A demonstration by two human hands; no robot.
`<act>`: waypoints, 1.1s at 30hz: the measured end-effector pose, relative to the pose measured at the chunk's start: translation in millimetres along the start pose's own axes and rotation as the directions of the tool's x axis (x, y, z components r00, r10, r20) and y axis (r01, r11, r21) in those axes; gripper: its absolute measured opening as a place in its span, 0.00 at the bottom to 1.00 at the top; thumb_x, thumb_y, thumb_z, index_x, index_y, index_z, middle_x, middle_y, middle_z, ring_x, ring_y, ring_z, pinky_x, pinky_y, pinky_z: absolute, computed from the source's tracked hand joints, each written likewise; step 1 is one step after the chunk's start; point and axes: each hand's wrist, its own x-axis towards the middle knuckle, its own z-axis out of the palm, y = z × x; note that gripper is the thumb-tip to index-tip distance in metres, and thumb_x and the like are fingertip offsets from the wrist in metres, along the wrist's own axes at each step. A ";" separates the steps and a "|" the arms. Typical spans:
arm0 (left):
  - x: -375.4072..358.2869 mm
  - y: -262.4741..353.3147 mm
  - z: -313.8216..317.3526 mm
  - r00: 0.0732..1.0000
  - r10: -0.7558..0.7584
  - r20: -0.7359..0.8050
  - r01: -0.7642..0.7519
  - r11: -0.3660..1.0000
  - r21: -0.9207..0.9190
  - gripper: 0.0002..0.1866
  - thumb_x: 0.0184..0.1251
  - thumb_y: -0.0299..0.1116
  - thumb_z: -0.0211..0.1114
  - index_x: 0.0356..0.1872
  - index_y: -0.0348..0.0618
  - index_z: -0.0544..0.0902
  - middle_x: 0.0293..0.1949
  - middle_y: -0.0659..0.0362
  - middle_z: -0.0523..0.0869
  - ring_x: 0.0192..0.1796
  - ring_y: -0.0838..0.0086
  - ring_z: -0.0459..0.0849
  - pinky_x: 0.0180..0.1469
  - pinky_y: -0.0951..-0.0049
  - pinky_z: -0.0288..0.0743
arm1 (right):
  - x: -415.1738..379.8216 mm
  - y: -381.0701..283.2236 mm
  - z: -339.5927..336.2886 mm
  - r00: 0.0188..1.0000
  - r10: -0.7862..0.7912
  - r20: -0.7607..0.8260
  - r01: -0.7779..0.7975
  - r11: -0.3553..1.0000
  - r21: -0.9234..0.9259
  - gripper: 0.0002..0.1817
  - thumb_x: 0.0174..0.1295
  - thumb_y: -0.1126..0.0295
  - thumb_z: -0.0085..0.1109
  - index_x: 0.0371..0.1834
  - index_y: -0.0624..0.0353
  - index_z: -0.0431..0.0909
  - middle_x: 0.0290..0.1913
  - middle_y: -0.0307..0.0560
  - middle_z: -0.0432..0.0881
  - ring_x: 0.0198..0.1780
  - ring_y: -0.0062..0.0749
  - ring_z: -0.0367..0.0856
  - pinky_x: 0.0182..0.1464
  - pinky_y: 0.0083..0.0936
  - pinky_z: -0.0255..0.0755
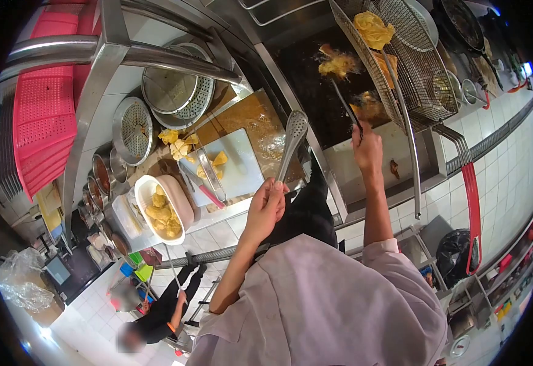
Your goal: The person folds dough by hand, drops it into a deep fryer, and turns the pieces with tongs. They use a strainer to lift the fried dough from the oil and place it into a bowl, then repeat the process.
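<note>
Left hand: we see our left hand with its grip closed on the handle end of a perforated metal skimmer, whose slotted head rises over the edge of the fryer.
Right hand: our right hand is clenched on thin dark tongs; the far tips reach a golden fried piece at the surface of the oil.
Fryer: the fryer vat holds dark oil; we cannot tell whether the tips actually pinch the piece or only touch it, since the glare and small size blur the contact.
Wire basket: a wire basket sits beside the vat at upper right with 1 yellow fried piece in it; its far rim is cut off by the top of the view.
Worktop: on the worktop, a white cutting board carries folded yellow dough pieces and a red-handled tool that we cannot make out clearly.
Bowl: a white oval bowl of pale yellow pieces stands near the board.
Strainers: round metal strainers are partly hidden behind a steel rail.
Other person: a person in black is visible below, small and partly blurred.
Own body: our light sleeves cover the lower middle of the view and hide what lies beneath.
</note>
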 end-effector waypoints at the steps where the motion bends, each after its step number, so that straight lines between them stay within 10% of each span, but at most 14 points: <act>1: 0.3 0.2 0.6 1.000 0.002 0.000 -0.002 1.000 0.003 0.18 0.90 0.48 0.51 0.45 0.43 0.75 0.21 0.70 0.64 0.19 0.86 0.59 0.21 0.80 0.53 | 0.8 2.4 -2.2 1.000 -0.010 0.009 0.010 0.999 -0.036 0.18 0.79 0.58 0.55 0.54 0.64 0.82 0.31 0.69 0.85 0.38 0.70 0.86 0.41 0.59 0.78; 23: -2.1 -5.2 8.3 1.000 -0.002 -0.015 0.002 1.000 -0.010 0.19 0.89 0.49 0.52 0.46 0.42 0.75 0.21 0.69 0.64 0.19 0.86 0.60 0.21 0.80 0.53 | 15.9 6.3 2.8 0.997 -0.050 -0.058 0.040 0.986 -0.162 0.19 0.79 0.58 0.54 0.48 0.65 0.83 0.27 0.65 0.86 0.32 0.61 0.89 0.36 0.53 0.81; 29: -5.3 -7.4 8.2 1.000 -0.001 -0.023 0.001 1.000 -0.019 0.19 0.89 0.49 0.52 0.46 0.43 0.75 0.21 0.69 0.65 0.19 0.86 0.60 0.21 0.80 0.53 | 17.2 16.9 0.9 0.993 -0.083 -0.085 0.092 0.990 0.107 0.17 0.78 0.61 0.57 0.49 0.68 0.83 0.24 0.59 0.85 0.22 0.47 0.88 0.27 0.42 0.78; 33: -6.7 -10.2 8.5 0.999 -0.012 -0.031 0.011 0.999 -0.038 0.18 0.89 0.48 0.53 0.46 0.43 0.76 0.22 0.69 0.65 0.19 0.86 0.60 0.21 0.80 0.54 | 10.4 9.1 -19.1 0.989 0.121 0.085 -0.140 0.951 0.277 0.16 0.79 0.61 0.58 0.46 0.64 0.84 0.24 0.55 0.86 0.21 0.41 0.86 0.27 0.38 0.77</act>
